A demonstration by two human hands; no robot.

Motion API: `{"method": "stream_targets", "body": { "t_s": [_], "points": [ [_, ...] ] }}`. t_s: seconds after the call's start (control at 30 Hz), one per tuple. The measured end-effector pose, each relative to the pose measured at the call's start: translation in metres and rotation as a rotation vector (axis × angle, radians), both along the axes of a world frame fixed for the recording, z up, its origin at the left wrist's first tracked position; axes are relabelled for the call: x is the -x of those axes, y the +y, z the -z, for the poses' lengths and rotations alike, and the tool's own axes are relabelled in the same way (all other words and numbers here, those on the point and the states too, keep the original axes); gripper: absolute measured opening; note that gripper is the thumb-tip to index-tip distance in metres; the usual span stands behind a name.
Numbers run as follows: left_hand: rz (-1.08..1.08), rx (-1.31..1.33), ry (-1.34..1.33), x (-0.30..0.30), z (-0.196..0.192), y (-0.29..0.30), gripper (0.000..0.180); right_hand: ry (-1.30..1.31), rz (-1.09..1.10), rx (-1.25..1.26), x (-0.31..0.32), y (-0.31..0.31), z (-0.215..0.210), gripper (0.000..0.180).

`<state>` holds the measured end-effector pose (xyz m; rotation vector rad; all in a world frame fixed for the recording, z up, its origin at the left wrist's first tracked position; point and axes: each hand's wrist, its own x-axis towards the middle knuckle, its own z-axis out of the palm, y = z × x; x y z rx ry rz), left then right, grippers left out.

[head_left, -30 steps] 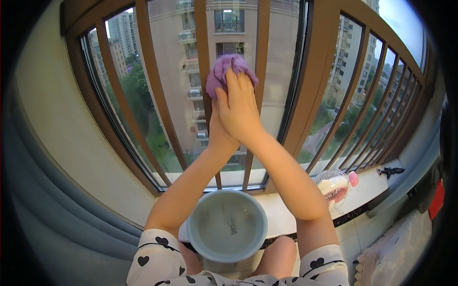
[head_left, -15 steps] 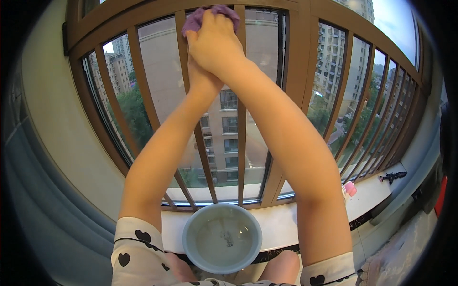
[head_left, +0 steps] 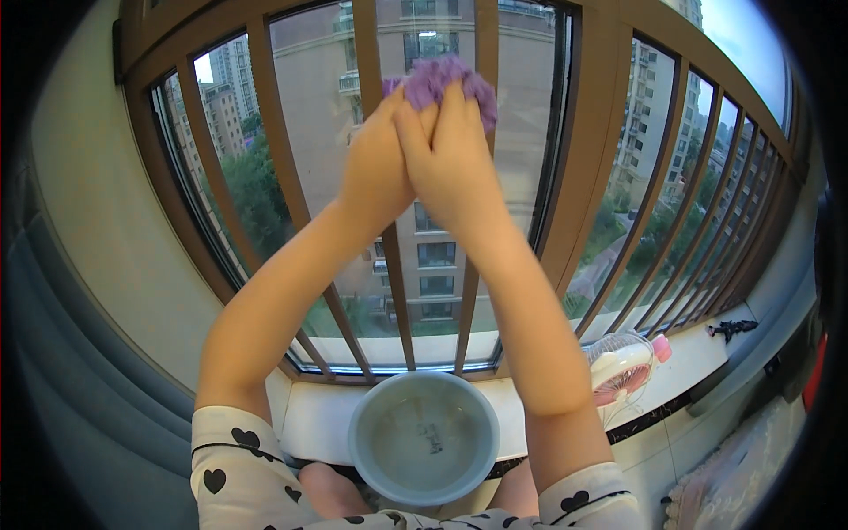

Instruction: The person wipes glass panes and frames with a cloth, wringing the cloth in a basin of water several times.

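Observation:
Both arms reach up to the window glass behind brown wooden bars [head_left: 481, 159]. My left hand [head_left: 375, 163] and my right hand [head_left: 450, 159] press together on a crumpled purple cloth [head_left: 442, 81], held against the glass high in the middle pane. Most of the cloth is hidden under my fingers. Below my arms a pale blue basin [head_left: 424, 437] with water stands on the white sill [head_left: 318, 424].
A small white and pink fan [head_left: 623, 367] lies on the sill to the right of the basin. A small dark object [head_left: 731, 329] rests farther right on the sill. A grey curtain [head_left: 79, 397] hangs at the left. Tall buildings and trees show outside.
My hands with the cloth rose to the top of the glass, then came back down a little. The view has tilted with them; the basin has not moved.

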<state>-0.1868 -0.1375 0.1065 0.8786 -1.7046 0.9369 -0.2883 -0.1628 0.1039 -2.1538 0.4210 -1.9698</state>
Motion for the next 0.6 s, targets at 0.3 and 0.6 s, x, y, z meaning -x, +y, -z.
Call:
{"method": "stream_targets", "body": {
  "t_s": [0.3,0.6],
  "points": [
    [-0.495,-0.211,-0.586,-0.025,0.106,0.019,0.032,0.115,0.081,-0.238,-0.001,0.022,0.136,0.057],
    [-0.407,0.18,-0.364,-0.03,0.011,-0.01,0.025,0.0,0.048,-0.065,-0.023,-0.012,0.031,0.049]
  ]
}}
